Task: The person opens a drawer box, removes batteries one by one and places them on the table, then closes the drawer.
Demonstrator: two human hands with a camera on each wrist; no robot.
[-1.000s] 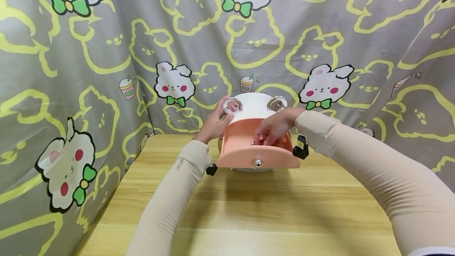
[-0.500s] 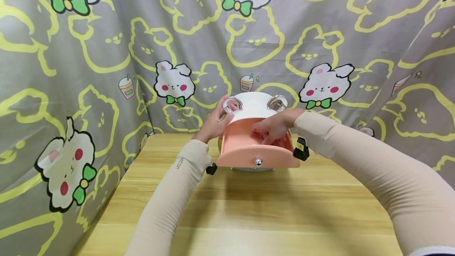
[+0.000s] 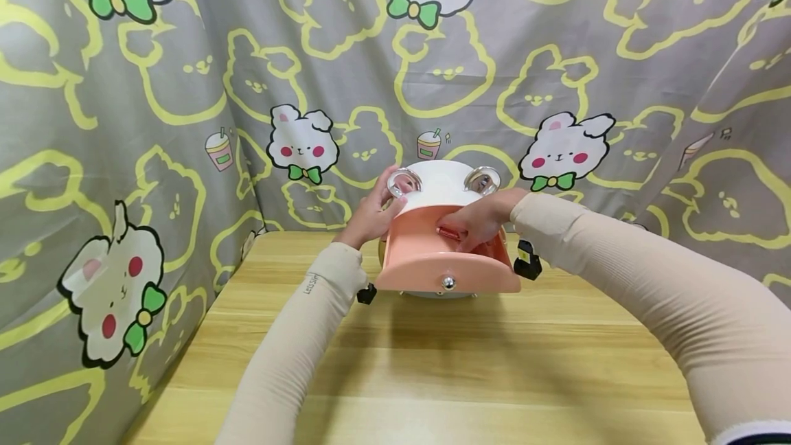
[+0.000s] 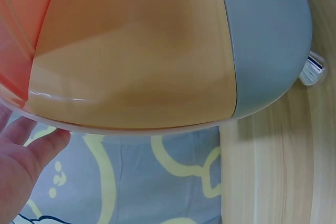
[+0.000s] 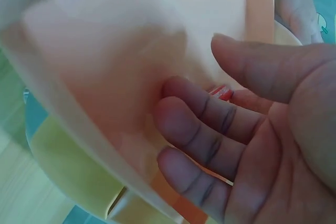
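Observation:
A white-topped cabinet [image 3: 439, 180] with two silver rings on top has its salmon drawer [image 3: 448, 272] pulled out; a silver knob [image 3: 449, 283] sits on the drawer front. My left hand [image 3: 373, 215] rests against the cabinet's left side; its fingers [image 4: 50, 142] touch the rim in the left wrist view. My right hand [image 3: 482, 222] is inside the drawer, beside a small red object [image 3: 451, 233]. In the right wrist view the thumb stands apart from the loosely bent fingers, and the red object [image 5: 221, 93] shows partly hidden behind them.
The cabinet stands on a wooden table [image 3: 432, 362], towards its back edge. A grey patterned curtain [image 3: 346, 74] hangs behind and at the sides. The cabinet's grey lower part [image 4: 270, 35] and a silver foot [image 4: 313, 69] show in the left wrist view.
My right fingers and the red object have shifted up and back within the drawer, and more of the object now shows. My left hand has stayed in place.

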